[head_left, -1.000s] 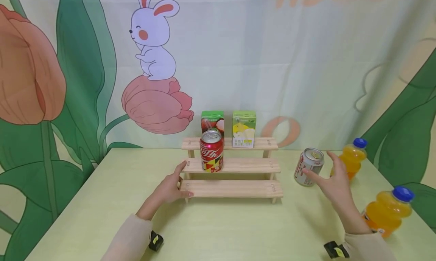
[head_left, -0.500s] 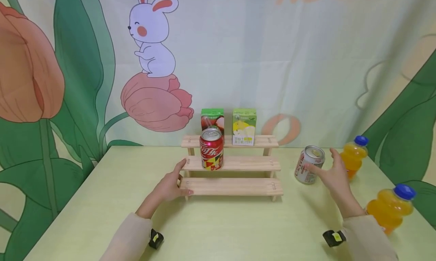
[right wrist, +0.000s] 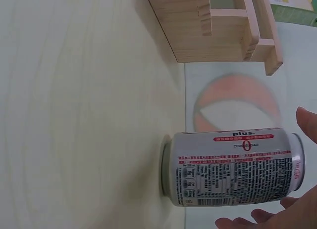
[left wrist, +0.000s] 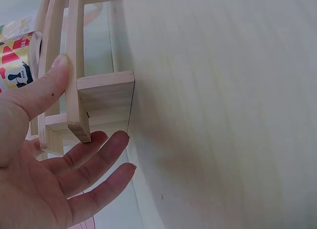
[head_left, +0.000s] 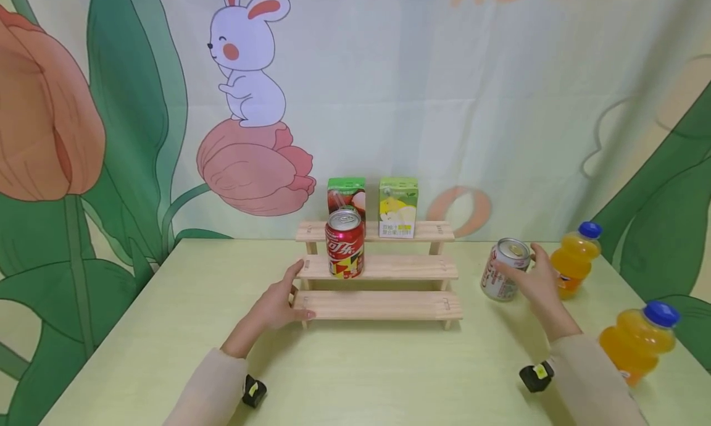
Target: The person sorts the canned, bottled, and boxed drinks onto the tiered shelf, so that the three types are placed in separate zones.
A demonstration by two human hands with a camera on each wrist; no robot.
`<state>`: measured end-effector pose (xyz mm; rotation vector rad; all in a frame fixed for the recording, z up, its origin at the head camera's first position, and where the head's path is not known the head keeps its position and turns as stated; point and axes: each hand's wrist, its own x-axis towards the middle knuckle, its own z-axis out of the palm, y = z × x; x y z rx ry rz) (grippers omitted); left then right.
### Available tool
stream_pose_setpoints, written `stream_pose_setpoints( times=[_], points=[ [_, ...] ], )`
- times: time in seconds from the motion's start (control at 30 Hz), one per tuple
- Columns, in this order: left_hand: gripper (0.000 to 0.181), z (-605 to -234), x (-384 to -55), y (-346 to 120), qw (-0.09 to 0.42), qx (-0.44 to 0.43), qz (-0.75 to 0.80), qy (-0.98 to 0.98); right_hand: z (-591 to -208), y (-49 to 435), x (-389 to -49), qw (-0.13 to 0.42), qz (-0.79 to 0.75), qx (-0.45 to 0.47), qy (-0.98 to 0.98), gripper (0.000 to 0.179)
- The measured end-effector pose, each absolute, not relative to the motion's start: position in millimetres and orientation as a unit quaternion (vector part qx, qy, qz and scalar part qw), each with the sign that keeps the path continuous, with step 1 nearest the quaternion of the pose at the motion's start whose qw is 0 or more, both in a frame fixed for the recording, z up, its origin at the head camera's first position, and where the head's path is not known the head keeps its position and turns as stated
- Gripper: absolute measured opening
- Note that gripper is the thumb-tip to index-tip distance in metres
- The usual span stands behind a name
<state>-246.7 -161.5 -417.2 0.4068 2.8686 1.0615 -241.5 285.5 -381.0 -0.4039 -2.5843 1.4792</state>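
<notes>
tabletop (head_left: 389, 376), white can (right wrist: 233, 167) (upright), right grip (head_left: 540, 287) around

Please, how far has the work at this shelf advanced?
Looks done: two cartons on the top tier, red can on the middle tier. In hand: white can, standing on the table, right grip around it. Probably left: this and two bottles there; the bottom tier is bare.

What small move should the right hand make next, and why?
Probably close the right hand gently around the white can. In the right wrist view, its thumb and fingers lie on opposite sides of the can, but some fingertips show clear of it. The can stands upright on the table, so firm contact seems needed before any lift.
</notes>
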Motion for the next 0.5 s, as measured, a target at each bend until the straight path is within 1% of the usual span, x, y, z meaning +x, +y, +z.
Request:
stream_pose_setpoints(
  times=[0.23, 0.5],
  points=[
    [0.1, -416, -248, -163, 0.028, 0.131, 0.344, 0.93, -389, 286, -253, 0.056, 0.513, -0.141, -0.845, 0.097],
    [0.1, -417, -248, -162, 0.029, 0.13, 0.345, 0.929, -395, 285, -259, 0.071, 0.54, -0.15, -0.825, 0.091]
  ],
)
